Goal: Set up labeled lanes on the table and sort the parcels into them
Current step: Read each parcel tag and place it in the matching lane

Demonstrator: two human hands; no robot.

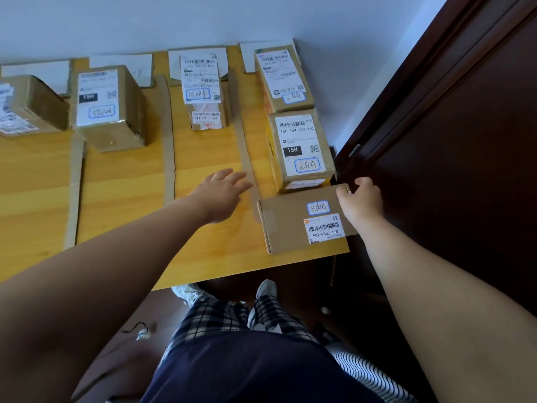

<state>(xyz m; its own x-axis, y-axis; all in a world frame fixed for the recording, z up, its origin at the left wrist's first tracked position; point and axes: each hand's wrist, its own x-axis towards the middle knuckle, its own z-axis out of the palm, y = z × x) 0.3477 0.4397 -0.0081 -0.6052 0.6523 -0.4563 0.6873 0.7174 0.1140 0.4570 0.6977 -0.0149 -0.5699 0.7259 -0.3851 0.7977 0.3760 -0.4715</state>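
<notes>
A flat brown parcel (pixel 290 225) with a blue-framed handwritten sticker lies at the near end of the rightmost lane on the yellow table (pixel 130 199). My right hand (pixel 361 200) grips its far right corner. My left hand (pixel 222 193) hovers open above the table just left of it, over a cardboard divider strip (pixel 247 158). Behind the flat parcel stand two labelled boxes, one marked 15H (pixel 300 149) and one at the wall (pixel 283 78). The other lanes hold a tall parcel (pixel 203 91), a 15H box (pixel 109 107) and a box at the far left (pixel 29 106).
More cardboard strips (pixel 168 138) (pixel 74 193) split the table into lanes, and white cards (pixel 122 65) lean on the wall at each lane's head. A dark wooden door (pixel 450 141) stands close on the right. My legs and shoes (pixel 264 292) are below the table's near edge.
</notes>
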